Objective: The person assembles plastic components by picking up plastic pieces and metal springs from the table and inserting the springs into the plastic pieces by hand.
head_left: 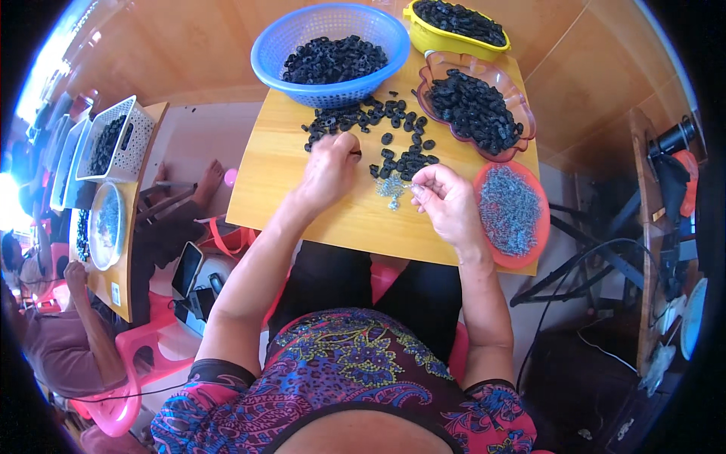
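1. Left hand [330,168] curled, fingertips pinching a black ring beside the black rings [378,129] on the table [265,174].
2. Right hand [446,200] pinching small metal clips [392,188], at 9 o'clock of it.
3. Red plate [538,198] at 3 o'clock.

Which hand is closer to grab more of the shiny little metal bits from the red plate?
The right hand, probably. It sits just beside the round red plate of small silvery metal pieces, while the left hand rests over by the loose black plastic rings.

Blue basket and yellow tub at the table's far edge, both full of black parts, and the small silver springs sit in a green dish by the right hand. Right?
Not quite: the dish holding the silver springs by the right hand is red-orange, not green, per the head view. The blue basket and yellow tub do hold black parts.
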Tool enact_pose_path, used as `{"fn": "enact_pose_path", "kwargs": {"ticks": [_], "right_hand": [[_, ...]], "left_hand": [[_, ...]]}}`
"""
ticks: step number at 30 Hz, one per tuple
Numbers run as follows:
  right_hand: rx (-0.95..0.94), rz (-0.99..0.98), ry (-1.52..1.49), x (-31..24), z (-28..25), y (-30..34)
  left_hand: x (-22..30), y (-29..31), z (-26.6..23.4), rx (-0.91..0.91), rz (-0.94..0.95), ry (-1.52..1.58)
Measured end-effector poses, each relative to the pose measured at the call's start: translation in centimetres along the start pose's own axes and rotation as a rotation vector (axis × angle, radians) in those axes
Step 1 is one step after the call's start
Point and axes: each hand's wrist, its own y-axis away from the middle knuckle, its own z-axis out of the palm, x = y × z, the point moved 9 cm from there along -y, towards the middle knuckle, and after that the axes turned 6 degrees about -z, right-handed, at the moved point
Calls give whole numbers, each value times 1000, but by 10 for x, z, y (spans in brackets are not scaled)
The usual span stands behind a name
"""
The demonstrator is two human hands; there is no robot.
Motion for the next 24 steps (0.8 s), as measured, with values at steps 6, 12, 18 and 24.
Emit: {"fn": "enact_pose_path", "kwargs": {"ticks": [6, 12, 18, 24], "right_hand": [[-84, -116, 127, -27, 26, 8], [-156, -184, 345, -43, 47, 9], [-247, -151, 465, -40, 59, 4], [-282, -16, 491, -18, 58, -9]], "left_hand": [[26, 46, 4, -172, -170, 463], [35, 61, -11, -174, -151, 381], [41, 64, -23, -63, 13, 442], [17, 70, -8, -126, -101, 489]]}}
